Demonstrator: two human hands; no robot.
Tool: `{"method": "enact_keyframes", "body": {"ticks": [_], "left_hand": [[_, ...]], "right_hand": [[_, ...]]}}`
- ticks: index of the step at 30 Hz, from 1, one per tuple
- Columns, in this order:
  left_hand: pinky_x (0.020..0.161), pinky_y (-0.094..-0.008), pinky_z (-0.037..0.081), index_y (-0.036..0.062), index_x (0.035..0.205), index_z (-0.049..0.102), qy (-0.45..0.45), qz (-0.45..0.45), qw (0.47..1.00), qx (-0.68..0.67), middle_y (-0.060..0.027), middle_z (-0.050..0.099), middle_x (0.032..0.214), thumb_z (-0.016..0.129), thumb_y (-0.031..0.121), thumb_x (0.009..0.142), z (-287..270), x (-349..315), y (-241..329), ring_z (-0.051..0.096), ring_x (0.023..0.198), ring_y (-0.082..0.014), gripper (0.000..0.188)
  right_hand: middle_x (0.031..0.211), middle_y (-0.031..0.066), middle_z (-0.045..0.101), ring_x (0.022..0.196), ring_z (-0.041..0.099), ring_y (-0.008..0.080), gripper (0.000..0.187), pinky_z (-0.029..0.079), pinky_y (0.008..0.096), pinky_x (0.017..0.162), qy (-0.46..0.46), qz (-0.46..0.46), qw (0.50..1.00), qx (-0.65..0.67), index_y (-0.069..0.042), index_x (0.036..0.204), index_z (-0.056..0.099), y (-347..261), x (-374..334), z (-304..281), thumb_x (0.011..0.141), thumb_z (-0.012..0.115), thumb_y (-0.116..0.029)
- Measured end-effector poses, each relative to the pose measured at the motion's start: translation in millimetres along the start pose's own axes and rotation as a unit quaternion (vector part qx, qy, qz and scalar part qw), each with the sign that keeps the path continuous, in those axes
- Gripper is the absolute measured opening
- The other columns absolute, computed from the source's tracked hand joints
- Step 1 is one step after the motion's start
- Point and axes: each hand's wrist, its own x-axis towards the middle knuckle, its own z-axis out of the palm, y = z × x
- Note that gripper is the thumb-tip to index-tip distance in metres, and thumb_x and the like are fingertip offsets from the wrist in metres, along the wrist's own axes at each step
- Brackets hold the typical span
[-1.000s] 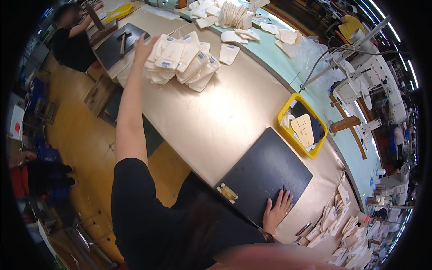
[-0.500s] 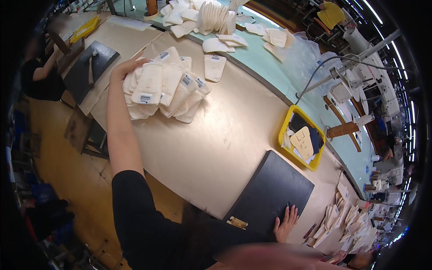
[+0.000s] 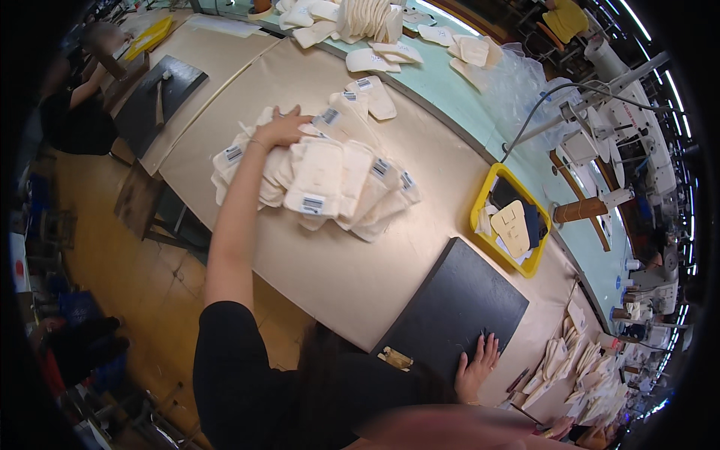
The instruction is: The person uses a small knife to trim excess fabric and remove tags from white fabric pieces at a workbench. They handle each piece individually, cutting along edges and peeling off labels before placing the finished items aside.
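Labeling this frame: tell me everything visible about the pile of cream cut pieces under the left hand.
The pile of cream cut pieces is a loose, fanned heap of flat, rounded fabric-like shapes, several bearing small white barcode stickers. It lies on the tan table, toward its left end. The left hand rests on its upper edge; nothing else touches it.
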Motion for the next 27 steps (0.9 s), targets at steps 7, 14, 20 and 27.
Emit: {"method": "enact_keyframes", "body": {"ticks": [7, 14, 20, 27], "left_hand": [[0.095, -0.0791, 0.011, 0.0309, 0.14, 0.041, 0.006, -0.025, 0.999, -0.025, -0.0112, 0.015, 0.155, 0.064, 0.074, 0.063, 63, -50, 136, 0.005, 0.138, -0.0514, 0.092], [0.105, -0.0415, 0.035, 0.0079, 0.142, 0.037, 0.013, 0.07, 0.985, -0.157, -0.0196, 0.04, 0.142, 0.064, 0.056, 0.079, 43, -51, 165, 0.037, 0.131, -0.0395, 0.084], [0.103, -0.0387, 0.038, 0.0025, 0.137, 0.041, 0.164, 0.1, 0.98, -0.055, -0.0288, 0.048, 0.131, 0.062, 0.043, 0.085, 6, 1, 149, 0.046, 0.125, -0.0372, 0.069], [0.098, -0.0445, 0.043, 0.0029, 0.126, 0.051, 0.145, -0.046, 0.988, -0.001, -0.0249, 0.05, 0.129, 0.064, 0.041, 0.082, 66, 88, 153, 0.052, 0.116, -0.038, 0.06]], "right_hand": [[0.15, 0.0154, 0.028, 0.14, 0.02, 0.0332, 0.056, 0.012, 0.0497, 0.112, 0.014, -0.008, 1.0, -0.007, -0.008, 0.141, 0.036, 2, -2, 1, 0.093, 0.046, -0.033], [0.149, 0.0141, 0.031, 0.139, 0.024, 0.0335, 0.055, 0.013, 0.0493, 0.112, 0.044, -0.009, 0.999, 0.014, -0.009, 0.138, 0.042, 2, -2, 1, 0.089, 0.053, -0.033], [0.148, 0.0121, 0.034, 0.138, 0.026, 0.032, 0.054, 0.014, 0.0495, 0.112, 0.059, 0.005, 0.997, 0.045, -0.011, 0.136, 0.045, 4, -3, 0, 0.088, 0.056, -0.033], [0.133, 0.0093, 0.049, 0.129, 0.039, 0.0314, 0.037, 0.023, 0.0473, 0.11, 0.126, 0.0, 0.986, 0.109, -0.011, 0.125, 0.054, 16, -4, 6, 0.088, 0.055, -0.007]]}}
